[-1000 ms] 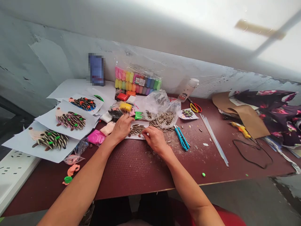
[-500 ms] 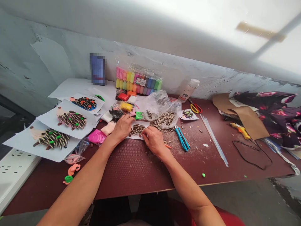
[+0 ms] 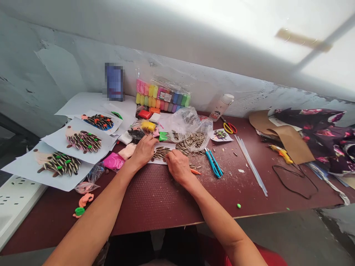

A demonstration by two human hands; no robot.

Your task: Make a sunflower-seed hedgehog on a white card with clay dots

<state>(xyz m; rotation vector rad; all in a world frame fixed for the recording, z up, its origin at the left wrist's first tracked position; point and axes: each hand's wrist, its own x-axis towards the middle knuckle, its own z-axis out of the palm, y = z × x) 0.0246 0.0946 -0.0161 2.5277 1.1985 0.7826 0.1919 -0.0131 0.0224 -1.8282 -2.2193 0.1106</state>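
Note:
A small white card (image 3: 156, 161) lies on the table between my hands, covered with rows of striped sunflower seeds (image 3: 162, 152). My left hand (image 3: 144, 150) rests at the card's left side, its fingers curled together over the edge and holding it. At the lower right of the card, my right hand (image 3: 179, 166) has its fingertips pinched close to the seeds; whatever is in them is hidden. Just behind the right hand, a pile of loose sunflower seeds (image 3: 194, 141) spills from a clear plastic bag (image 3: 184, 120). An orange pointed tip (image 3: 195, 171) shows beside that hand.
Seed-covered hedgehog pictures on paper (image 3: 83, 140) overlap at left. Pink clay (image 3: 114, 161) and other clay packs sit near my left hand. Blue-handled pliers (image 3: 213, 163), clear glue sticks (image 3: 251, 164), red-yellow scissors (image 3: 229, 128), a white bottle (image 3: 222, 107) and a yellow glue gun (image 3: 282, 154) lie rightward.
My right hand has shifted slightly left and down along the card's lower right edge, with its fingers drawn closer together. My left hand stays in place.

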